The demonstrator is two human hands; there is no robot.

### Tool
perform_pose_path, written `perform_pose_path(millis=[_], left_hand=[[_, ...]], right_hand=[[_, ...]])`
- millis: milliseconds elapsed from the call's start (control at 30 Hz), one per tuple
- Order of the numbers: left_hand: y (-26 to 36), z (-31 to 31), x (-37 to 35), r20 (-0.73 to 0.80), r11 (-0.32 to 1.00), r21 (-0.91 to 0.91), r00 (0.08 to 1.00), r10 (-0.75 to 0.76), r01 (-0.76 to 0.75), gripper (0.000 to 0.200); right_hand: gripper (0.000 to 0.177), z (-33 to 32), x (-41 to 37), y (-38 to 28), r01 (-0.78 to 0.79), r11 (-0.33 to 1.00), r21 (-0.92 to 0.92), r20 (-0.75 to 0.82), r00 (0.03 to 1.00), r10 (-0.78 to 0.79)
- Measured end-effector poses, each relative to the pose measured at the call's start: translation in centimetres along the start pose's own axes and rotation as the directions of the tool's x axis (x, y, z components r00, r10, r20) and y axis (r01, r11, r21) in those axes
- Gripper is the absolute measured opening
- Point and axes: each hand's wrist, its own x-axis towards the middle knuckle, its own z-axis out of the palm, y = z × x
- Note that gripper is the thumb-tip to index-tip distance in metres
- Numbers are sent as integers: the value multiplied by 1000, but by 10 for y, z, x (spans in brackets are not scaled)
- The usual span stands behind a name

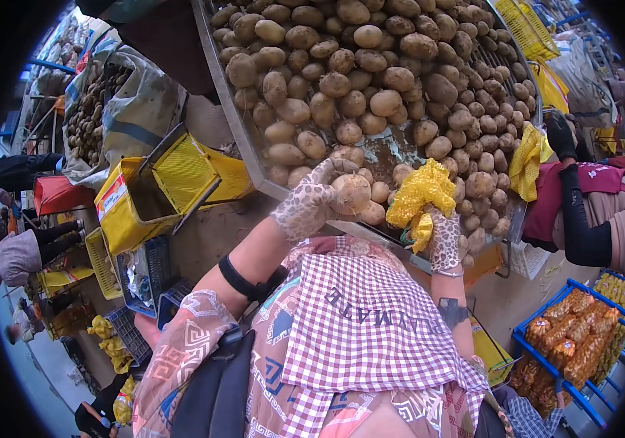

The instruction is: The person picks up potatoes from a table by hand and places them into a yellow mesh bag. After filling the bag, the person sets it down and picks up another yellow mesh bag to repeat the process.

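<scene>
My left hand (pixel 305 207), in a leopard-print glove, curls its fingers around a large round potato (pixel 352 194) at the near edge of the sorting table. My right hand (pixel 444 239), gloved alike, grips a bunched yellow mesh bag (pixel 423 191); what the bag contains is hard to make out. Many loose potatoes (pixel 371 62) cover the metal-rimmed table (pixel 234 109) beyond both hands, with smaller ones toward the right. A worn patch of tabletop shows among them, just ahead of the held potato.
At left stand a yellow basket (pixel 133 201) and a large white sack of potatoes (pixel 133 109). A co-worker (pixel 604 208) in black gloves stands at the table's right end, near another yellow mesh bag (pixel 528 160). A blue rack (pixel 583 379) holds filled net bags at lower right.
</scene>
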Motion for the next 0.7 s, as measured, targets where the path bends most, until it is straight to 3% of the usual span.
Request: perform_pose_path(millis=[467, 567, 633, 700], left_hand=[[12, 14, -1, -58, 998, 50, 998, -21, 24, 65], [13, 15, -3, -82, 993, 106, 996, -40, 48, 61], [10, 13, -1, -87, 988, 142, 995, -55, 67, 58], [2, 8, 4, -83, 960, 276, 993, 81, -55, 50]], right_hand=[[35, -18, 14, 15, 16, 999, -30, 8, 1000, -16], [34, -21, 17, 19, -2, 999, -44, -13, 1000, 1], [44, -25, 21, 24, -88, 996, 14, -94, 992, 89], [44, -28, 22, 27, -85, 996, -10, -89, 992, 84]])
